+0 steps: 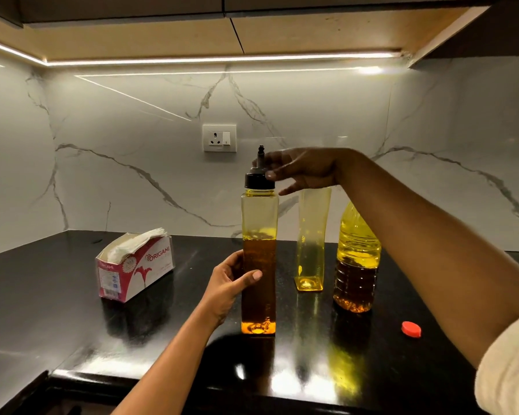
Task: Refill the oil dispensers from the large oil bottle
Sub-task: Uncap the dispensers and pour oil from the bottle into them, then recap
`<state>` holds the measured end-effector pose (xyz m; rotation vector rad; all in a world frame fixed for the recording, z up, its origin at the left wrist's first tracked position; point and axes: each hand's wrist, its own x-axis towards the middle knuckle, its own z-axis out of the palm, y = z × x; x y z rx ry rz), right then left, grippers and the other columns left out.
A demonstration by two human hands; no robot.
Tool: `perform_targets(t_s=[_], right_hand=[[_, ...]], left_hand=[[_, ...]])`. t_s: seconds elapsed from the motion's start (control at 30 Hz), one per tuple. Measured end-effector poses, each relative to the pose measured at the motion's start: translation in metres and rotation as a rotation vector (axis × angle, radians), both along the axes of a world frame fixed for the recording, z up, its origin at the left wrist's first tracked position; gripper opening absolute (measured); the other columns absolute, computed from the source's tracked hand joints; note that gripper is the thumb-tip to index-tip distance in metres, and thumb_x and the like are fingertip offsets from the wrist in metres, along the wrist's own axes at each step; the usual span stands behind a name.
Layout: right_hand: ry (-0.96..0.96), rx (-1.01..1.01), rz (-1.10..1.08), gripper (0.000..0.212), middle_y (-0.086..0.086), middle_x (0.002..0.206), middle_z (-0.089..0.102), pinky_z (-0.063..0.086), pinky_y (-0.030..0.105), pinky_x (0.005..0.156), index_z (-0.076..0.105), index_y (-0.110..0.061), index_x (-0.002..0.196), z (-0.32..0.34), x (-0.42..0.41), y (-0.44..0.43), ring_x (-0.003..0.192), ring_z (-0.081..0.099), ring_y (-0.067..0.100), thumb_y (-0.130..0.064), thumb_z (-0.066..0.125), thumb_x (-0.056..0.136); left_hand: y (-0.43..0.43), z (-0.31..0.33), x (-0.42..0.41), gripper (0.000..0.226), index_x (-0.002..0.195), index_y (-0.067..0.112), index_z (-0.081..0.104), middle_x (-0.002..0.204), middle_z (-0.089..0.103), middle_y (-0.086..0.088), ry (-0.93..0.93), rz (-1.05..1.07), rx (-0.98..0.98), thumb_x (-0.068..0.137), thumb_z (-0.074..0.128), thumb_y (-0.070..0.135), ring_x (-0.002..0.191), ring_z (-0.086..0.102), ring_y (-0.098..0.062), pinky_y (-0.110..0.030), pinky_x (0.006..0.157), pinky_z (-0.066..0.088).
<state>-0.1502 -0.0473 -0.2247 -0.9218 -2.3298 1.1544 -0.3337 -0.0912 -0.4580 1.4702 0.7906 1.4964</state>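
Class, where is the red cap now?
Head view: the red cap lies on the black counter, right side, front-right of the large oil bottle, apart from it.

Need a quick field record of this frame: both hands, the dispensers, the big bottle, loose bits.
left hand: grips near dispenser at mid-body
right hand: fingers round its black cap
near dispenser: upright on counter, oil to about two thirds
far dispenser: no cap visible, nearly empty
large oil bottle: partly full, neck hidden behind right arm
red cap: loose on counter, front right
tissue box: open, at left
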Motion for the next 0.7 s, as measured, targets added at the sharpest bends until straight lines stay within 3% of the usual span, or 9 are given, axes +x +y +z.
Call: perform_targets(t_s=[0.03,0.1,0.17,0.27,0.33,0.4,0.5,0.6,0.7], right_hand=[[0.008,-0.002,0.003,0.058,0.003,0.133,0.053,0.038,0.047,0.106,0.041,-0.015,0.137,-0.003,0.0,0.002,0.126,0.047,0.021,-0.009,0.061,0.084],[0.016,0.045,-0.026,0.047,0.003,0.121,0.059,0.046,0.039,0.099,0.048,-0.014,0.129,-0.008,-0.002,0.001,0.116,0.055,0.021,-0.002,0.06,0.086],[-0.036,0.188,-0.117,0.046,0.004,0.117,0.06,0.049,0.037,0.095,0.05,-0.013,0.125,-0.01,-0.011,-0.005,0.113,0.056,0.021,-0.014,0.068,0.083],[-0.166,0.384,-0.305,0.065,0.006,0.121,0.055,0.047,0.038,0.092,0.043,-0.015,0.127,-0.017,-0.025,-0.018,0.11,0.053,0.02,-0.046,0.07,0.076],[-0.142,0.267,-0.266,0.077,0.007,0.142,0.043,0.037,0.047,0.104,0.03,-0.018,0.142,-0.017,-0.023,-0.02,0.126,0.042,0.023,-0.048,0.064,0.08],[0.026,0.068,-0.145,0.08,0.005,0.153,0.027,0.023,0.053,0.112,0.018,-0.017,0.149,-0.013,-0.013,-0.019,0.14,0.026,0.024,-0.037,0.059,0.083],[0.143,-0.04,-0.034,0.049,0.001,0.141,0.045,0.023,0.05,0.113,0.041,-0.019,0.135,-0.009,-0.001,-0.009,0.136,0.035,0.02,-0.012,0.055,0.089],[0.108,0.042,-0.099,0.045,0.003,0.126,0.057,0.032,0.047,0.108,0.05,-0.018,0.128,-0.012,-0.004,-0.005,0.124,0.047,0.022,-0.007,0.062,0.085],[-0.007,0.25,-0.236,0.054,0.008,0.127,0.051,0.041,0.042,0.1,0.043,-0.016,0.127,-0.016,-0.019,-0.016,0.122,0.046,0.026,-0.029,0.068,0.082]], left_hand=[[0.0,0.0,0.0,0.088,0.121,0.012,0.059,0.111,0.071,-0.01,-0.001,0.002,0.0,0.049,0.09,0.05,0.105,0.067,-0.025,-0.028,0.081,0.055],[0.0,0.0,0.0,0.088,0.12,0.012,0.06,0.11,0.071,-0.01,-0.004,0.003,-0.001,0.047,0.091,0.051,0.105,0.067,-0.025,-0.028,0.081,0.055],[0.0,0.0,0.0,0.088,0.119,0.012,0.06,0.11,0.072,-0.01,-0.005,0.004,-0.001,0.047,0.091,0.05,0.104,0.068,-0.026,-0.029,0.081,0.056],[0.001,0.0,0.0,0.087,0.119,0.013,0.06,0.11,0.071,-0.01,-0.005,0.006,0.0,0.047,0.091,0.05,0.104,0.068,-0.026,-0.029,0.081,0.056],[0.001,0.0,0.0,0.088,0.12,0.012,0.06,0.111,0.071,-0.01,-0.003,0.004,-0.003,0.048,0.091,0.05,0.105,0.067,-0.026,-0.029,0.081,0.056],[0.001,0.0,0.0,0.088,0.122,0.012,0.059,0.112,0.071,-0.01,0.0,0.002,-0.005,0.049,0.091,0.05,0.106,0.067,-0.026,-0.03,0.082,0.055],[0.001,-0.001,-0.001,0.088,0.122,0.012,0.059,0.112,0.071,-0.011,0.001,0.001,-0.004,0.05,0.091,0.049,0.106,0.067,-0.026,-0.03,0.082,0.055],[0.0,-0.001,-0.001,0.088,0.122,0.011,0.059,0.112,0.071,-0.011,0.001,0.0,-0.002,0.049,0.091,0.05,0.106,0.067,-0.026,-0.029,0.082,0.055],[-0.001,0.0,0.0,0.088,0.121,0.012,0.06,0.111,0.071,-0.009,-0.002,0.0,-0.003,0.048,0.091,0.05,0.105,0.067,-0.024,-0.027,0.08,0.055]])
